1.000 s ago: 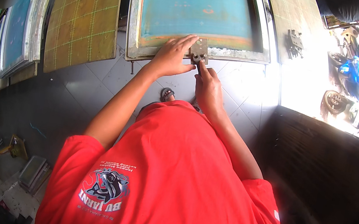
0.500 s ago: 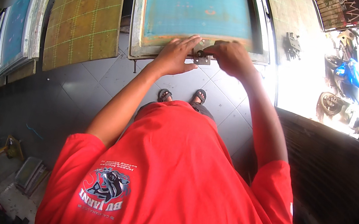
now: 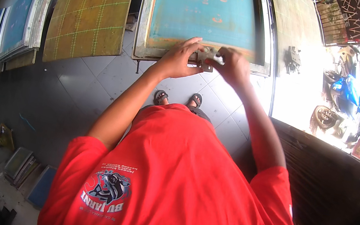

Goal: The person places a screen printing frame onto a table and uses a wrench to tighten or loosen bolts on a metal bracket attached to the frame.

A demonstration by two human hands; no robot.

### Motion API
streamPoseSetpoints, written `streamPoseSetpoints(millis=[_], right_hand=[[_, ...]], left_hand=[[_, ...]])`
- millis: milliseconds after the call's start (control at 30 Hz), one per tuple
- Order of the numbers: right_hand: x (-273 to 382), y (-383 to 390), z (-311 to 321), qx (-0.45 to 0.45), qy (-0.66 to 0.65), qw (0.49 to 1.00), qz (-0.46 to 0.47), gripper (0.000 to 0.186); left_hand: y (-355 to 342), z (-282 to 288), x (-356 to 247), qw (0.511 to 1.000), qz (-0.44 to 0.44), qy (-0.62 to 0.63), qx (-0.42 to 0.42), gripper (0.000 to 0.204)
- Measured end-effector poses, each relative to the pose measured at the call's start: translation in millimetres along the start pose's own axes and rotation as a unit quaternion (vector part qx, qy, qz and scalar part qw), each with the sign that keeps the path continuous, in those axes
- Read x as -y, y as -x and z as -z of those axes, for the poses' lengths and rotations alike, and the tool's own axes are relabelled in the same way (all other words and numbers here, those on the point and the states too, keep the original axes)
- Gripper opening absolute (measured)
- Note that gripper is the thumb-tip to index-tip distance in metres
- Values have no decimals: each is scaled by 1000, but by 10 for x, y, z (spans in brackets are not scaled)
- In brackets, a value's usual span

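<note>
A screen-printing frame (image 3: 145, 16) with blue-green mesh (image 3: 205, 19) lies in front of me. Small orange patches mark the mesh. At the middle of its near edge sits a metal bracket (image 3: 208, 68) with holes in it. My left hand (image 3: 178, 59) grips this bracket from the left, fingers over the top and thumb below. My right hand (image 3: 235, 68) is closed at the bracket's right side, thumb and forefinger pinched together. Whatever those fingers hold is too small to make out.
To the left are a brown board (image 3: 89, 11) with a green grid and several stacked screens (image 3: 17, 18). A pale board (image 3: 294, 27) on the right carries a dark metal piece (image 3: 293, 60). Beyond it stands a blue motorbike (image 3: 347, 93). Grey tiles (image 3: 184, 89) lie under my sandals.
My right hand has drawn slightly right, off the top of the bracket, so more of the metal shows. The left hand stays at the bracket. The whole view has shifted a little.
</note>
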State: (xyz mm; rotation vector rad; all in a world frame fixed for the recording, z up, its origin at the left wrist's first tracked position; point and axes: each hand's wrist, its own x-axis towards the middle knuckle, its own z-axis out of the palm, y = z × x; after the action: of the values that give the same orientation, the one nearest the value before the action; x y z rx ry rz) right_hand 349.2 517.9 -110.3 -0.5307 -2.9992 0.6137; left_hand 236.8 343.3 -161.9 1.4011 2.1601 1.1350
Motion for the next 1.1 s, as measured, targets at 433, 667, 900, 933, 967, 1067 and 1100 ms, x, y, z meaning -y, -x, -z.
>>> streamPoseSetpoints(millis=[433, 667, 900, 933, 967, 1067, 1100], right_hand=[[-100, 126, -241, 1, 22, 990, 141, 15], [-138, 151, -297, -33, -51, 986, 156, 33], [-198, 141, -260, -24, -124, 980, 154, 44], [-164, 181, -253, -50, -141, 980, 135, 42], [-147, 210, -251, -75, -157, 978, 115, 41], [-190, 238, -304, -35, -89, 994, 47, 29], [-190, 244, -323, -44, -89, 994, 53, 26]], left_hand=[[3, -62, 11, 1000, 0, -13, -25, 17], [-20, -48, -118, 998, 39, -51, -23, 18], [7, -106, -2, 996, -6, -56, -65, 20], [6, -106, 11, 996, -10, -54, -65, 19], [5, -106, 14, 996, -14, -52, -64, 17], [-4, -104, 13, 995, -35, -42, -78, 13], [-7, -103, 4, 996, -30, -34, -79, 12]])
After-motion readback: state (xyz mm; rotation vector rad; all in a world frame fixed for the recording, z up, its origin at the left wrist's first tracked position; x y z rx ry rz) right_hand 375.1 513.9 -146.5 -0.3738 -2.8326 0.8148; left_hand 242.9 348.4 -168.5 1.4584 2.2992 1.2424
